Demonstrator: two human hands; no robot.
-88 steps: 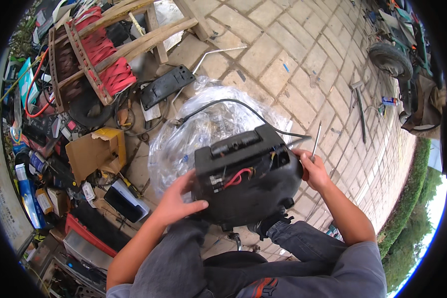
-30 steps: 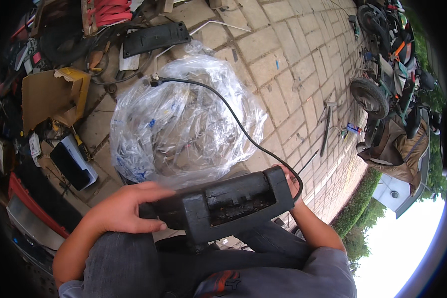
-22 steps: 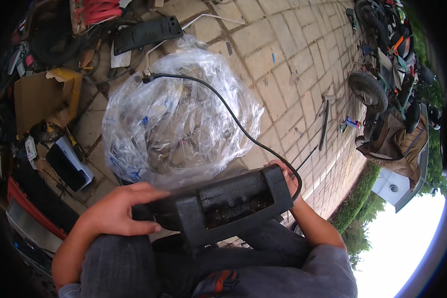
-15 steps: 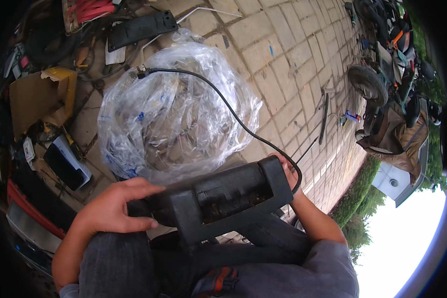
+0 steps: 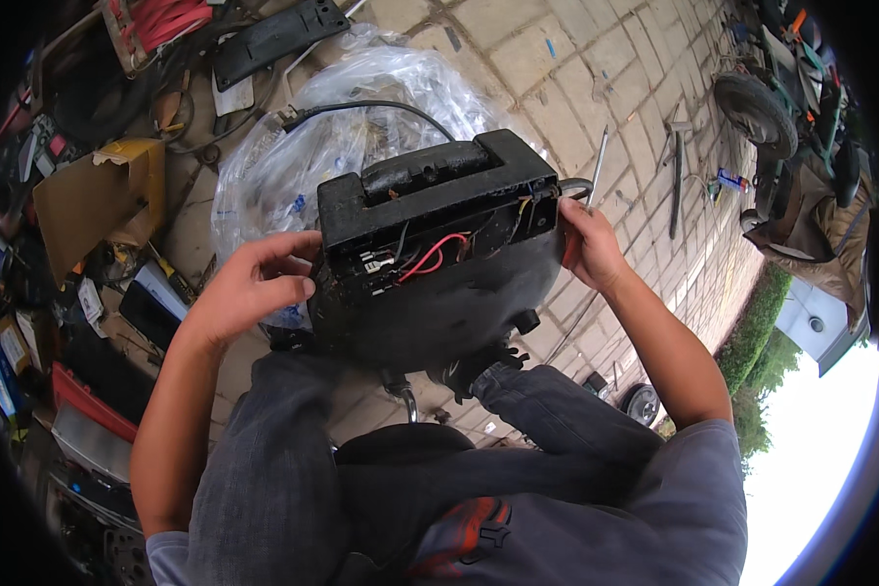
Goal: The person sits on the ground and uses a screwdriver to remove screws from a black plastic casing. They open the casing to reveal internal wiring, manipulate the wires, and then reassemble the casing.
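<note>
Head view, what's being handled?

— A black machine housing (image 5: 439, 264) with a carry handle moulded into its top and red and black wires (image 5: 428, 262) showing in an open recess. It sits over the person's knees, above the paved floor (image 5: 576, 88).

— And the hands?

— The left hand (image 5: 249, 293) is pressed to the housing's left side, fingers curled against the edge. The right hand (image 5: 586, 244) grips the right side near a black cable (image 5: 381, 105).

— What lies behind?

— A clear plastic bag (image 5: 293, 166) on the pavers, just beyond the housing, with the cable arching over it. A torn cardboard box (image 5: 93, 195) sits to the left among clutter.
</note>
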